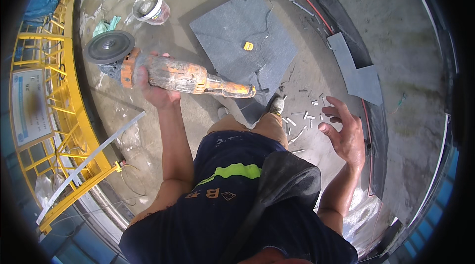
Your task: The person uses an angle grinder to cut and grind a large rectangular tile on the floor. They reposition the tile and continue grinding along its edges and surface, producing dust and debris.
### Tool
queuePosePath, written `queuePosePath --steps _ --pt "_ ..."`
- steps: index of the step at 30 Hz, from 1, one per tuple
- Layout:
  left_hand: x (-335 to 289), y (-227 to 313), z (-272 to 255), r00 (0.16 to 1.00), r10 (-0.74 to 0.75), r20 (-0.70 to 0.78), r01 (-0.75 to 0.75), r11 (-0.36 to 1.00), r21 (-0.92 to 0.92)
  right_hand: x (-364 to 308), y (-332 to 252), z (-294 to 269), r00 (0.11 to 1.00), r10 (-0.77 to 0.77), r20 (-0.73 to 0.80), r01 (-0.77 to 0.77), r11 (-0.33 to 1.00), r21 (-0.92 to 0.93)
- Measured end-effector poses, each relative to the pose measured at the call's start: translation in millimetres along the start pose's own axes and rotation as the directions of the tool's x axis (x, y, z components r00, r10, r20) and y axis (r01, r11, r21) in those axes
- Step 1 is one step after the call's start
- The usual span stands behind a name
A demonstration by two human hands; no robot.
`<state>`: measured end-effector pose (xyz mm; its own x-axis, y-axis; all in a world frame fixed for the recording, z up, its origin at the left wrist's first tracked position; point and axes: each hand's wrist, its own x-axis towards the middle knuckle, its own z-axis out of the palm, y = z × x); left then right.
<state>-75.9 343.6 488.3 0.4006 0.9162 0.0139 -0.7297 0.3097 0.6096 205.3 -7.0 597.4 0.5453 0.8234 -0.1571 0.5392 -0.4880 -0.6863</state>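
Note:
My left hand [159, 93] is wrapped round the body of a dusty orange angle grinder [179, 74], holding it up off the floor. Its dark cutting disc [109, 47] points to the left and its cord end to the right. On the right, my right hand [345, 134] hangs in the air with fingers curved and apart, holding nothing. Beyond the grinder lies a large grey stone slab [225, 29], and on it rests a yellow tape measure [248, 46]. A cable [267, 26] runs across the slab.
A white bucket [151, 8] and greenish gloves [107, 25] lie far left. Yellow railing [81, 115] lines the left, with a metal strip [94, 157] leaning on it. Offcuts [308, 115] litter the floor near my feet. A cut slab piece [363, 82] and red hose [309, 3] lie right.

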Motion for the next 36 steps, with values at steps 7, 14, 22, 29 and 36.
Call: queuePosePath --steps 7,14,22,29,36 --pt "12.2 -27.7 62.3 0.898 0.380 -0.223 -0.300 0.898 0.322 10.9 62.3 -35.5 0.998 0.018 0.064 -0.021 0.999 0.044" --pt "18.3 -35.5 88.5 0.877 0.396 -0.272 -0.305 0.896 0.322 30.0 83.6 -56.2 0.992 0.006 0.126 -0.016 0.997 0.081" --pt "18.0 -99.6 68.5 0.878 0.269 -0.395 -0.097 0.909 0.405 136.9 58.6 25.6 0.913 -0.343 0.220 0.292 0.928 0.232" --pt "72.2 -174.3 -28.7 0.902 -0.020 -0.432 0.155 0.948 0.279 251.1 41.8 213.5 0.833 -0.390 0.392 0.238 0.893 0.383" --pt "168.0 -211.2 -129.3 0.868 -0.151 -0.472 0.325 0.892 0.313 335.8 57.4 338.1 0.825 -0.092 0.558 -0.209 0.867 0.452"
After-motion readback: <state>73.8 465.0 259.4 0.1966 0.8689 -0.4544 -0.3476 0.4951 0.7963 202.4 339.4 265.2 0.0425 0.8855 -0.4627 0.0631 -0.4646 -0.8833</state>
